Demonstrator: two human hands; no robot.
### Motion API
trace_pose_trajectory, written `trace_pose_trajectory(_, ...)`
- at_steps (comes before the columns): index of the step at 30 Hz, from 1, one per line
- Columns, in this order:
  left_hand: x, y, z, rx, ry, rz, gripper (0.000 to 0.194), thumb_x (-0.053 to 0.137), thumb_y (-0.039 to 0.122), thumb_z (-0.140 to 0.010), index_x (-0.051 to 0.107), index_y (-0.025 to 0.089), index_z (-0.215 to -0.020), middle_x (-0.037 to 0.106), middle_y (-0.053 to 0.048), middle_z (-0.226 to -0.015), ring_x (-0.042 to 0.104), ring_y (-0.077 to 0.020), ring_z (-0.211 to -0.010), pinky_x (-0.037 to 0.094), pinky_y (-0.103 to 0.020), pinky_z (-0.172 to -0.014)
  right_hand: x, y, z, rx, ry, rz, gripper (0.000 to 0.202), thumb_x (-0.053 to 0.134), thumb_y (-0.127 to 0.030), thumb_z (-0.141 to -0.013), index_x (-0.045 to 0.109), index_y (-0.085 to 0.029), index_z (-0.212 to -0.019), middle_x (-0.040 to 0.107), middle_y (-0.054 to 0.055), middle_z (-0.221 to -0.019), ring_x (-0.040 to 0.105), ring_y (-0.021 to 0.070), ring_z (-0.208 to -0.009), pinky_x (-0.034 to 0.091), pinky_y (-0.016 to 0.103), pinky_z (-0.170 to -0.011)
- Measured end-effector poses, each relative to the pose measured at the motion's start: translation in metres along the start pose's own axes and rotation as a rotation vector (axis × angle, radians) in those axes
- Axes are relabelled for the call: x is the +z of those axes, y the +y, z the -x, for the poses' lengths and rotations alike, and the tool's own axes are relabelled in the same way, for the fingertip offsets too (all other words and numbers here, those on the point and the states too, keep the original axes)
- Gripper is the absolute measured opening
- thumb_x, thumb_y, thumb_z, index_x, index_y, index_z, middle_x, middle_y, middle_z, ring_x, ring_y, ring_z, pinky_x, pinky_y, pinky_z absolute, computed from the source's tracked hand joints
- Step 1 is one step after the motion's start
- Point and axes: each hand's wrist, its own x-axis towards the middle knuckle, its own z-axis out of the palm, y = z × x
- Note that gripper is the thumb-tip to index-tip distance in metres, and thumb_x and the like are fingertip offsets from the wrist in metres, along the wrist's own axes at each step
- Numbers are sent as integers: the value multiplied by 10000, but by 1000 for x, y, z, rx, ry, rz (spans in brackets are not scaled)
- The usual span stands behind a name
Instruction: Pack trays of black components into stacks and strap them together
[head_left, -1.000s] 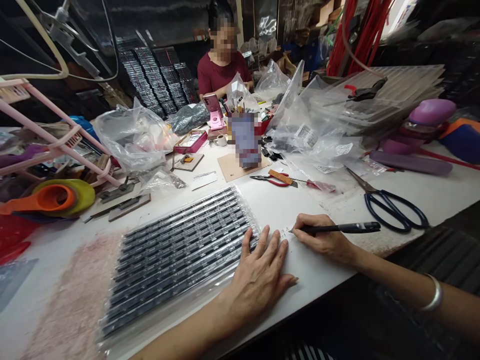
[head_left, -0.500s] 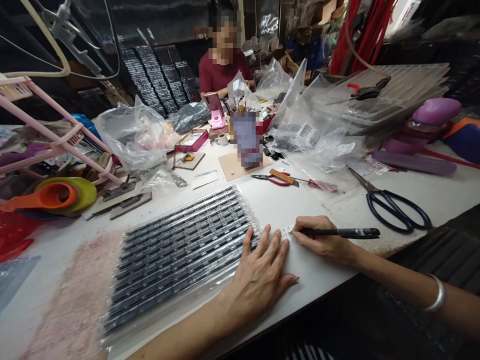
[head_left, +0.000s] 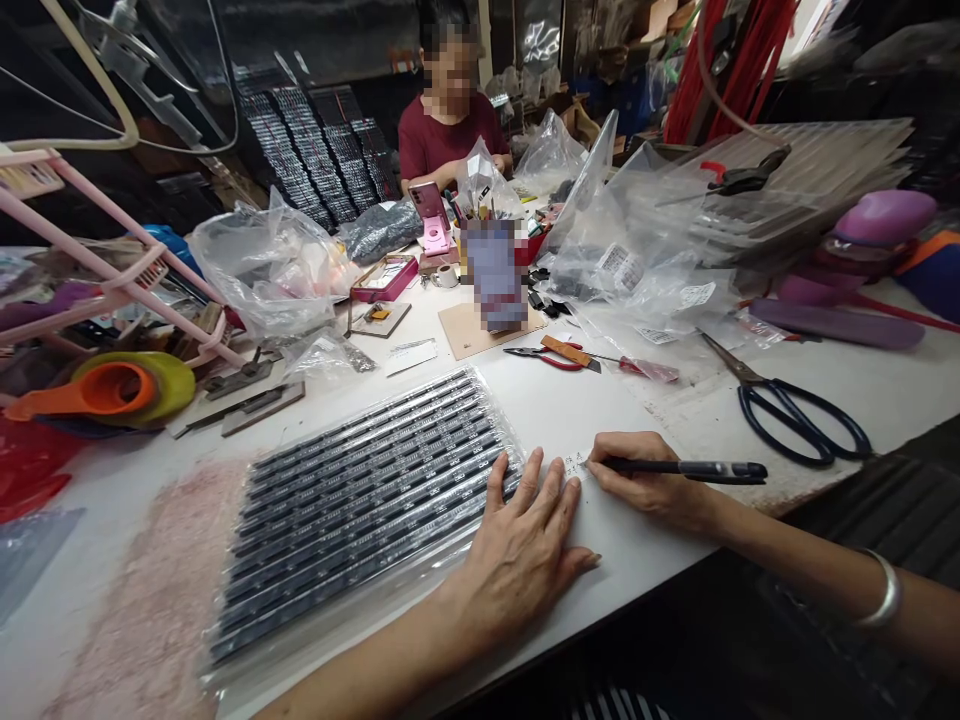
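Observation:
My left hand (head_left: 521, 550) lies flat with its fingers spread, the fingertips at the right edge of a plastic-wrapped pack of dark strips (head_left: 360, 500) and on the white surface beside it. A black pen (head_left: 686, 468) is held in my right hand (head_left: 645, 480), its tip end hidden by the fingers. Small handwritten marks (head_left: 574, 463) show on the white surface between the two hands. My right hand rests on the table, just right of my left fingertips.
Large scissors (head_left: 802, 415) lie at the right, pliers (head_left: 551, 358) and an orange-handled blade (head_left: 570, 351) further back. Plastic bags (head_left: 630, 260) and a pink rack (head_left: 112, 280) flank the table. Across it sits a person in a dark red shirt (head_left: 450, 135).
My right hand and the pen have shifted slightly to the right. A little more writing shows beside the fingers. My left hand stays in place on the pack's edge.

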Motion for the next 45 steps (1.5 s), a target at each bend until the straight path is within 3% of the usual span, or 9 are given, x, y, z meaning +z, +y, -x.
trace_pose_trajectory(13,-2,-1,0,3,-62,7,609,272,545,-942,376,140,-1385,413,-105,-1448,228,-318,-1392,54,-553,-1115,1,4,1,-41,3,12,213,473,-146,-836,425,-178,-631,384,-52,-564,340,71,-526,290,217,-516)
trace_pose_trajectory(32,-3,0,0,4,-65,8,611,296,544,-936,380,138,-1385,421,-119,-1440,244,-325,-1384,118,-579,-1103,-1,1,0,-64,14,28,212,460,-132,-805,399,-181,-607,365,-53,-552,330,72,-517,283,224,-508)
trace_pose_trajectory(40,-3,1,0,3,-53,4,592,319,542,-931,410,153,-1368,437,-122,-1427,263,-326,-1378,140,-575,-1105,-7,-3,-1,89,97,-31,208,487,-200,-787,433,-184,-587,441,-36,-519,372,82,-497,312,233,-488)
trace_pose_trajectory(45,-3,1,0,-6,-51,6,588,314,542,-932,407,158,-1367,439,-118,-1426,268,-320,-1378,139,-570,-1107,-3,-1,-1,114,56,-19,206,484,-194,-807,445,-181,-605,446,-36,-539,376,84,-517,311,234,-505)
